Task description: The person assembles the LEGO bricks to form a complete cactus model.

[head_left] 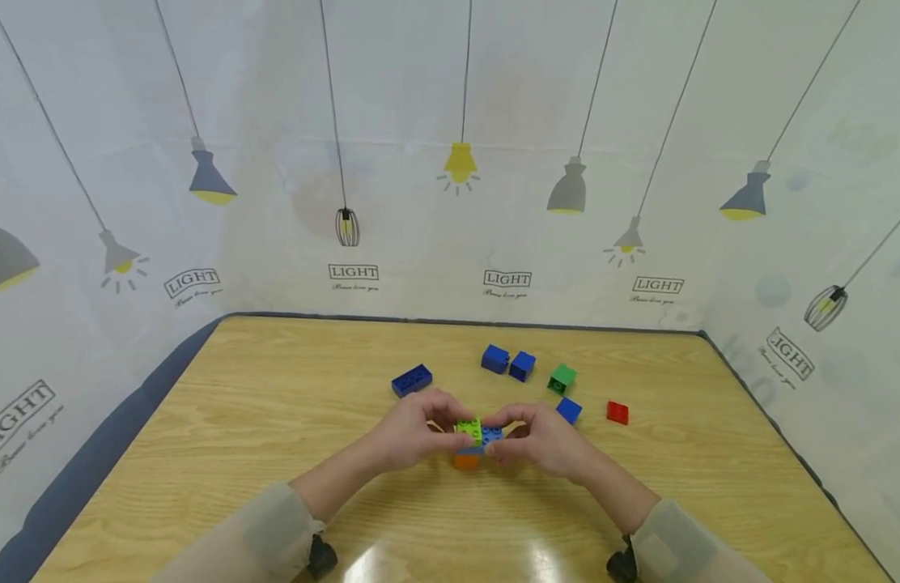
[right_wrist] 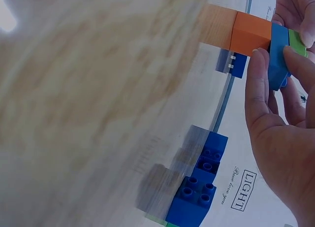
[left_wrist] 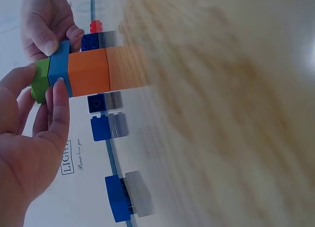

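Note:
A small stack of toy building bricks stands on the table between both hands. At its bottom is an orange brick; a longer light blue brick lies across it and juts out to the right. A lime green brick sits on the blue one's left part, studs up. My left hand pinches the green brick, with a fingertip also against the blue brick's side. With thumb and fingers, my right hand pinches the jutting end of the blue brick, whose studs show beside the green one.
Beyond the hands lie a long dark blue brick, two blue bricks side by side and a green brick. A blue brick and a flat red brick lie right of the stack. A lamp-printed curtain surrounds the table.

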`<state>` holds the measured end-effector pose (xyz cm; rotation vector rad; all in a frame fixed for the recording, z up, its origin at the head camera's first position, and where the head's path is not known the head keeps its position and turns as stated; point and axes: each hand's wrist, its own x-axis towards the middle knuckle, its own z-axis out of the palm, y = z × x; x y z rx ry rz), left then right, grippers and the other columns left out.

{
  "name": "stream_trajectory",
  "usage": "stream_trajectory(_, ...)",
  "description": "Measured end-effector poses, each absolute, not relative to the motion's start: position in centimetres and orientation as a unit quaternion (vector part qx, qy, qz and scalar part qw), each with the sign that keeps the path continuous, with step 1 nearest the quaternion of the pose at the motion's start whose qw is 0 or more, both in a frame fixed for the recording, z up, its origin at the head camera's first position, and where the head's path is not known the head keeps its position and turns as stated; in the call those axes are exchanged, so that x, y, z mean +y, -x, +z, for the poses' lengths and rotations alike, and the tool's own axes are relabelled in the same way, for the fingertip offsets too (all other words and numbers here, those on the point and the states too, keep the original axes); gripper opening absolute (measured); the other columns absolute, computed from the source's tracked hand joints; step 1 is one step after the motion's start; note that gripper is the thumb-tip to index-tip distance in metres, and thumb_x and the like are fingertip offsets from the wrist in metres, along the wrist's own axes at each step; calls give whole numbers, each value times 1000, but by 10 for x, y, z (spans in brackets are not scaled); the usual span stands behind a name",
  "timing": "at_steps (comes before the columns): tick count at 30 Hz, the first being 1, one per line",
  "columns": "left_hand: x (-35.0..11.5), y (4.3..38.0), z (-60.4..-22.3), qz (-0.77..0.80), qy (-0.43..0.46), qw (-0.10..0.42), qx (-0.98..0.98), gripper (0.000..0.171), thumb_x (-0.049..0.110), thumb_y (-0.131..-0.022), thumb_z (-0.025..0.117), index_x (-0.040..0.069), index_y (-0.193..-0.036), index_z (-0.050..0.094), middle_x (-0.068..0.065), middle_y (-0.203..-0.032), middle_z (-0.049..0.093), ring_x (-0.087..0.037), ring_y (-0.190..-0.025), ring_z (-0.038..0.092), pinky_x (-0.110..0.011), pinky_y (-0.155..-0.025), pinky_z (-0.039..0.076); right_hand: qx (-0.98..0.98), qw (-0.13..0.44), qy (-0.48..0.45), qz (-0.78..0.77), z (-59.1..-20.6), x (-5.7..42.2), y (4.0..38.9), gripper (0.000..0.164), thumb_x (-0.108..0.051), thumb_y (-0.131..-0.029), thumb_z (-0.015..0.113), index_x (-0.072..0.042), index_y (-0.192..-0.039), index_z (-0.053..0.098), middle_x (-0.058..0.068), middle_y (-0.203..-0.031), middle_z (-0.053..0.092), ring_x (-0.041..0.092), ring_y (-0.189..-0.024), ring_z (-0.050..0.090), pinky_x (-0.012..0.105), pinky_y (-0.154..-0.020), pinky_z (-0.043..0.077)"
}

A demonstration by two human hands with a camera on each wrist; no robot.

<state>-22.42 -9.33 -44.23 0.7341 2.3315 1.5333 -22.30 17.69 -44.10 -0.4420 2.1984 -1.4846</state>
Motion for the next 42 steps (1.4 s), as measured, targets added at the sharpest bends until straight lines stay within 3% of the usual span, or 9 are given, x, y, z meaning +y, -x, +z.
stream_trajectory(9,-90,229,-445,524,-244,134,805,22,21,-96,87,15,-116,81,-1,-108,74,-15,-95,67,-25,-78,58,799,224,153,-536,-442,178,223,35,-20,-100,83,-7,-131,75,11,-134,73,21,-99,78,38,-88,68)
stream_trajectory(42,-91,230,-439,512,-242,143,812,23,22,-95,88,15,-116,81,-1,-108,75,-15,-97,67,-27,-80,58,799,227,147,-538,-439,176,224,35,-18,-99,84,-6,-130,76,12,-131,73,22,-98,78,40,-87,69)
